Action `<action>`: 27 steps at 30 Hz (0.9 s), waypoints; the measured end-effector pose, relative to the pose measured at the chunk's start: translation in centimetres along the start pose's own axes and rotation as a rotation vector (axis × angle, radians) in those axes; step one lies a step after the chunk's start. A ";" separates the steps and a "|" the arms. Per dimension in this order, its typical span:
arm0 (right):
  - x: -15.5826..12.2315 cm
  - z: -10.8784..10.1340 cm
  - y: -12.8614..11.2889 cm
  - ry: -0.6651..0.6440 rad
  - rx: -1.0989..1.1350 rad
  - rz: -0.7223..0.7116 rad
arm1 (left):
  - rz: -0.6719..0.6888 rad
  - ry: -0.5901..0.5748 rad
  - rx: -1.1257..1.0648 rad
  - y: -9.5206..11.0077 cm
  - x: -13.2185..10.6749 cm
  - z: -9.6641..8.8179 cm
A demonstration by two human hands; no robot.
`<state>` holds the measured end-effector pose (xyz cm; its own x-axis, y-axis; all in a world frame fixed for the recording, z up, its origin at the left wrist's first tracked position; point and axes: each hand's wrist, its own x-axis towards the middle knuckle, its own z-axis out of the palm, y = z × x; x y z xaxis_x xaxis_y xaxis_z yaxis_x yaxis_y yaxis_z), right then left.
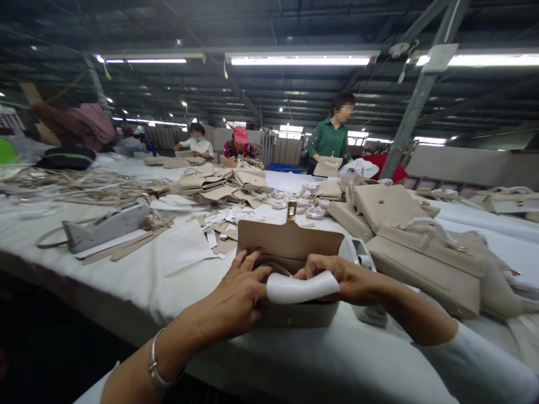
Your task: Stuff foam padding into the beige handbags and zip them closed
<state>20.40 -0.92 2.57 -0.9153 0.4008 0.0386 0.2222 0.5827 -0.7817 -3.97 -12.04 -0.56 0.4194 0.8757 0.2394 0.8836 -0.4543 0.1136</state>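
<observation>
A beige handbag [295, 240] stands upright at the table's front edge, its flap raised and a gold clasp [291, 211] at the top. White wrapping covers its curved handle [301, 288], which arches across the front of the opening. My left hand [240, 294] grips the bag's left side, fingers over the edge and partly inside. Reaching in from the right, my right hand [326, 270] has its fingers curled inside the opening behind the handle. Whatever those fingertips hold is hidden. Close to the bag's right side is a white-grey device [364, 258], partly covered by my right arm.
Finished-looking beige bags [425, 264] are piled at right. A grey tape dispenser [107, 224] lies at left beside beige strips [130, 244]. White paper [185, 247], scraps [223, 230] and stacked bag pieces [214, 182] spread beyond. Across the table, a person in green [330, 140] holds a bag.
</observation>
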 end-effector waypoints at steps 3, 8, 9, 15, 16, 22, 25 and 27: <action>0.4 -0.5 0.0 -0.003 -0.068 0.035 | 0.005 0.001 0.001 -0.2 -0.2 0.2; 0.7 -0.5 -1.2 0.123 -0.239 0.176 | 0.004 0.009 0.010 -0.4 -0.3 0.0; 0.7 -0.3 -1.6 0.144 -0.303 0.219 | 0.006 0.011 0.012 -0.4 -0.2 0.0; 2.2 -0.1 -5.0 -0.041 -0.860 0.306 | 0.028 0.030 0.042 -0.3 0.0 0.1; 2.9 -0.2 -5.5 -0.098 -0.920 0.297 | 0.030 0.033 0.052 -0.3 0.0 0.2; 7.5 0.7 -5.6 -0.358 -1.048 0.155 | 0.009 0.056 0.069 -0.5 0.0 0.7; 8.1 1.9 -4.7 -0.405 -1.064 0.035 | 0.010 0.075 0.059 -0.8 -0.1 1.1; 7.8 2.1 -4.4 -0.425 -1.046 0.064 | 0.021 0.076 0.054 -0.9 -0.1 1.2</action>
<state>11.53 -1.86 4.98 -0.8879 0.2942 -0.3537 0.2615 0.9553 0.1382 -4.55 -11.57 -1.85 0.4231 0.8500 0.3139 0.8853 -0.4615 0.0564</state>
